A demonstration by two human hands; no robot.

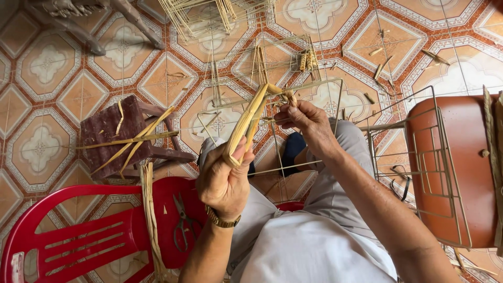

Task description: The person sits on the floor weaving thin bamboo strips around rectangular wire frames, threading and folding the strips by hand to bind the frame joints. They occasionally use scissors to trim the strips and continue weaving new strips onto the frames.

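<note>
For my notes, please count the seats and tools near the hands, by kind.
Red chair: 1
Brown stool: 1
Scissors: 1
Wire frame on lap: 1
Total: 4

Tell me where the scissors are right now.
The scissors lie on the seat of the red plastic chair, lower left in the head view, just left of the left hand.

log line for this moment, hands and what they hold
left hand: grips folded straw strip | right hand: pinches strip end at wire frame | scissors: on red chair
</note>
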